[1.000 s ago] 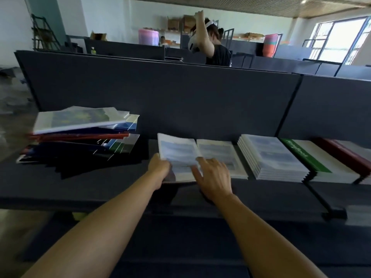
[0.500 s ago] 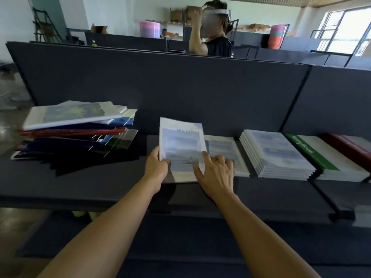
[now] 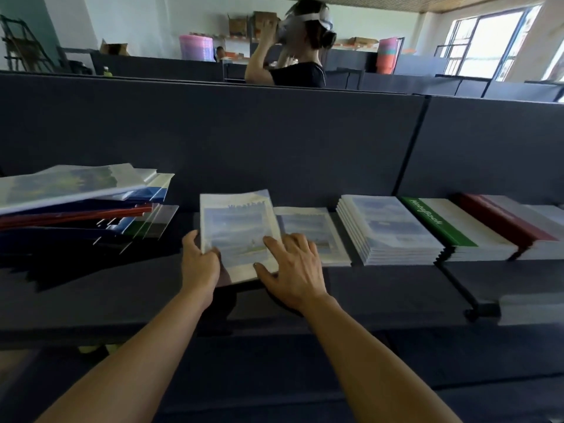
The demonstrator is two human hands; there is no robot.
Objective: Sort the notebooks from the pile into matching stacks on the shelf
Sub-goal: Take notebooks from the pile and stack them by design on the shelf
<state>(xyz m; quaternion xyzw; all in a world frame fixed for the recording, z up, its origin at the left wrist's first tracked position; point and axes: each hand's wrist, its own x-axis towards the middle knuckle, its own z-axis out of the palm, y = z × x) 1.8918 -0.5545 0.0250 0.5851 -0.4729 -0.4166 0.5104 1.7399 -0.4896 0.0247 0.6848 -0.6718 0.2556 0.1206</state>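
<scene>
A pale blue "Weather" notebook [image 3: 238,230] is tilted up off the dark shelf [image 3: 91,288]. My left hand [image 3: 200,264] grips its lower left corner. My right hand [image 3: 294,270] rests with spread fingers on its lower right edge. Under my right hand lies a matching pale notebook [image 3: 311,230], flat. The mixed pile [image 3: 76,206] of white, blue and red notebooks sits at the left. To the right stand a tall stack of pale blue notebooks [image 3: 390,233], a green-spined stack [image 3: 457,230] and a red-spined stack [image 3: 512,227].
A dark partition wall [image 3: 274,141] rises behind the shelf. Beyond it a person [image 3: 299,47] in a black shirt wears a headset. A second partition joins at the right, with a black bracket [image 3: 470,303] at the shelf's front edge.
The notebook under my hands has been lifted from nearly flat to tilted up. My left hand moved up its left edge; my right hand stays on its lower right.
</scene>
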